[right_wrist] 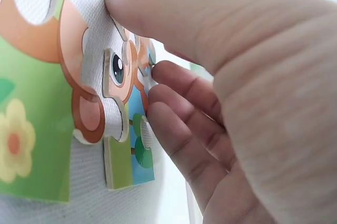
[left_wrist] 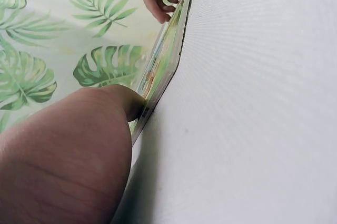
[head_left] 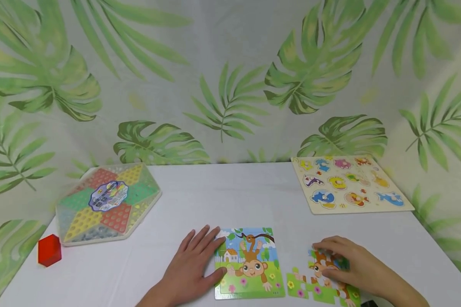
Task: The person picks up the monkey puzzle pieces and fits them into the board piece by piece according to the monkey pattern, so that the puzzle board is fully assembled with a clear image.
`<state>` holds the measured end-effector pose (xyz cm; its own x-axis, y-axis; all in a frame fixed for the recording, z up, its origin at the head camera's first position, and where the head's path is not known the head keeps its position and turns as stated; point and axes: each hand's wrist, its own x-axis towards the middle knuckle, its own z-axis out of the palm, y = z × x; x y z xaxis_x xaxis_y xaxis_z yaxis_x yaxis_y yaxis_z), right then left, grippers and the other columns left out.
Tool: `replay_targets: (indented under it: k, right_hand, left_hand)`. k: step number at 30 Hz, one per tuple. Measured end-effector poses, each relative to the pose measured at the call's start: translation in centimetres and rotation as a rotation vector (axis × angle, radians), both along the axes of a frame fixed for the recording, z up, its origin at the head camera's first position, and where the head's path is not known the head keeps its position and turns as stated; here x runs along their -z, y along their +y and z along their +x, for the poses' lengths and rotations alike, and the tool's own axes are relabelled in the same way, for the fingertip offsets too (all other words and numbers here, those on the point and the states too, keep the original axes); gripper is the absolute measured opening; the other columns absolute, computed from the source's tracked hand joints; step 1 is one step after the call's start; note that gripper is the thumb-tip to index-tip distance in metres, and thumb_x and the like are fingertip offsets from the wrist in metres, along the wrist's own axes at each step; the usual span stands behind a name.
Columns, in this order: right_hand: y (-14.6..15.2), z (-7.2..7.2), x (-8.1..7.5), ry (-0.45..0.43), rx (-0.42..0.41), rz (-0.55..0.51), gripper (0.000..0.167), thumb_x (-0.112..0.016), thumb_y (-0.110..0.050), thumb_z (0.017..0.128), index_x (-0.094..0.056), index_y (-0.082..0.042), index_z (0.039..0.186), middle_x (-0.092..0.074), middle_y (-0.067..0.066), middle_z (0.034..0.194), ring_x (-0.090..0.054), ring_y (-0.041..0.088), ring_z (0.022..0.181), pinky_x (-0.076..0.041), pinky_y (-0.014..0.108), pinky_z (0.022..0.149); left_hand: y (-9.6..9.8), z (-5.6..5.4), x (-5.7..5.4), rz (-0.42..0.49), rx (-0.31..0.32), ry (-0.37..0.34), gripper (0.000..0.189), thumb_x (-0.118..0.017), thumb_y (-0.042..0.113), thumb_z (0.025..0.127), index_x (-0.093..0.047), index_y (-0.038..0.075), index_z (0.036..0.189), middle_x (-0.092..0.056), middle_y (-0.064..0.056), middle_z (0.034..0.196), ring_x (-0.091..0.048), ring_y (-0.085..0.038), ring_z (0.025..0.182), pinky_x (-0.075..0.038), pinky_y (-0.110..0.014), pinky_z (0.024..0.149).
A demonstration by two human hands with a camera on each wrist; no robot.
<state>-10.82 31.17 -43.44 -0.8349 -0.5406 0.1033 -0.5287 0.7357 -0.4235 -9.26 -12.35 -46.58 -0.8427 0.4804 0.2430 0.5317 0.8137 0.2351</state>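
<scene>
My left hand [head_left: 192, 264] lies with its fingers extended at the left side of a square jigsaw puzzle [head_left: 253, 279] picturing a monkey hanging by its tail. Its thumb rests on the puzzle's left part, and the left wrist view shows the thumb at the board's edge [left_wrist: 171, 68]. To the right, my right hand [head_left: 349, 264] arches over several loose jigsaw pieces [head_left: 319, 293] with gaps between them. In the right wrist view its thumb tip touches one piece, while the other fingers lie spread beside a piece with an eye [right_wrist: 118, 71].
A hexagonal Chinese checkers box [head_left: 140, 194] lies at the left, with a red block [head_left: 49, 250] in front of it. At the back right is a wooden peg puzzle board [head_left: 342, 204] with sea animals. Leaf-patterned cloth hangs behind the white table [head_left: 230, 196].
</scene>
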Motion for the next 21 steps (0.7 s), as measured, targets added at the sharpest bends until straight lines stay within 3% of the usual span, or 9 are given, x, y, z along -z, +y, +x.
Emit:
replay_targets:
  k: [4,21]
  right_hand:
    - [0.01,-0.04,0.05,-0.011,-0.002,-0.017,0.049,-0.079,-0.042,0.089,-0.067,-0.026,0.133,-0.065,-0.006,0.123,-0.058,0.001,0.101,-0.055,0.025,0.079]
    - [-0.29,0.33,0.41,0.115,0.011,-0.022,0.044,-0.085,-0.039,0.084,-0.071,-0.03,0.125,-0.071,-0.013,0.115,-0.064,0.0,0.099,-0.057,0.025,0.077]
  left_hand:
    - [-0.01,-0.02,-0.08,-0.003,-0.002,-0.001,0.065,-0.059,0.057,0.098,-0.051,0.021,0.152,-0.04,-0.002,0.165,-0.031,-0.029,0.155,-0.025,-0.054,0.123]
    - [-0.06,0.06,0.11,0.014,-0.002,-0.021,0.065,-0.056,0.058,0.099,-0.051,0.021,0.152,-0.039,0.0,0.166,-0.03,-0.027,0.156,-0.022,-0.052,0.124]
